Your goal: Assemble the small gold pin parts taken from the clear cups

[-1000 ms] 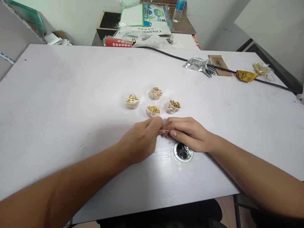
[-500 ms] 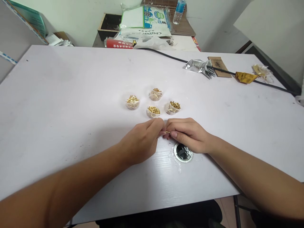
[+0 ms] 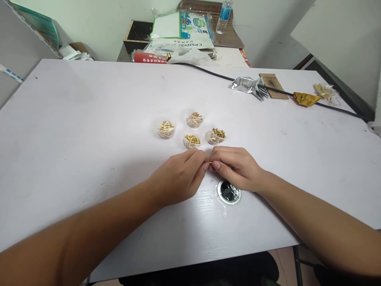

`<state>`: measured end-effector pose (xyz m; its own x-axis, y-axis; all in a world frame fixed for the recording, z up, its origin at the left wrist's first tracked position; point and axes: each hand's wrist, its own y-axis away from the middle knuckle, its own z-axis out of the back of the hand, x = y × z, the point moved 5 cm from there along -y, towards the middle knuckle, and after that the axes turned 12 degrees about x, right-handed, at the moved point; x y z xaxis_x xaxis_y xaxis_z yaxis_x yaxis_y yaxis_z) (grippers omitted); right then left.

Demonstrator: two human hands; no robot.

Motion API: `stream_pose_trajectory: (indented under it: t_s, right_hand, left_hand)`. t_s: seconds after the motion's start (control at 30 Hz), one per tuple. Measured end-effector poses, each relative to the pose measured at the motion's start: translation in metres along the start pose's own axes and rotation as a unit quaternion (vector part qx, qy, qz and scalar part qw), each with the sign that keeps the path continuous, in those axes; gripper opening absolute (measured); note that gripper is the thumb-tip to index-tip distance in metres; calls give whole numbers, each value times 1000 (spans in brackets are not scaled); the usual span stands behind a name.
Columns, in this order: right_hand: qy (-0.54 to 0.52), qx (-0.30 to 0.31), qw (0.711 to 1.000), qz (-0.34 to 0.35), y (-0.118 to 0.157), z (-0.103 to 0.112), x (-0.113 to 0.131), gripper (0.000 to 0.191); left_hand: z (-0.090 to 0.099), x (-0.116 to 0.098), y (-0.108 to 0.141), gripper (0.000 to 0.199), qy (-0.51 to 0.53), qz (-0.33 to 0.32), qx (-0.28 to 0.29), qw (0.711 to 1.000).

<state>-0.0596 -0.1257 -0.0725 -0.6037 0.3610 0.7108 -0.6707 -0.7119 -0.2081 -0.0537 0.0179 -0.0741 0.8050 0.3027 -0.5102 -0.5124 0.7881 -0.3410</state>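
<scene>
My left hand (image 3: 181,174) and my right hand (image 3: 238,167) meet above the white table, fingertips nearly touching. Between them is a thin gold-coloured metal pin (image 3: 210,162), pinched by both thumbs and fingers; most of it is hidden. Just beyond my hands stand several small clear cups of gold metal parts: a left cup (image 3: 166,130) with long thin pins, a back cup (image 3: 195,120) with small pieces, a front cup (image 3: 192,141) with short tube-like pieces and a right cup (image 3: 217,136) with short pieces.
A round cable-hole ring (image 3: 229,192) with clear tape lies under my right hand. A black cable (image 3: 208,71) crosses the table's back, near silver foil (image 3: 247,84), cardboard (image 3: 273,85) and a gold foil packet (image 3: 306,99). Behind stand a water bottle (image 3: 224,16) and a dark box (image 3: 137,36).
My fingertips have come closer together, and less of the gold pin shows between them. My left thumb has shifted into view along the pin. The cups stay in place.
</scene>
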Motion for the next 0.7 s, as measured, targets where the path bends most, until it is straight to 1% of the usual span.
stream_pose_trajectory:
  t_s: [0.13, 0.3, 0.47, 0.7]
  right_hand:
    - [-8, 12, 1000, -5, 0, -2, -1, 23]
    - [-19, 31, 999, -6, 0, -3, 0, 23]
    - [-78, 47, 996, 9, 0, -1, 1, 27]
    - [-158, 67, 985, 13, 0, -3, -1, 33]
  left_hand:
    - [0, -1, 0, 17, -12, -8, 9, 1000]
    - [0, 0, 0, 17, -10, -2, 6, 1000]
    - [1, 1, -1, 19, 17, -4, 17, 1000]
    - [4, 2, -3, 19, 76, -28, 27, 996]
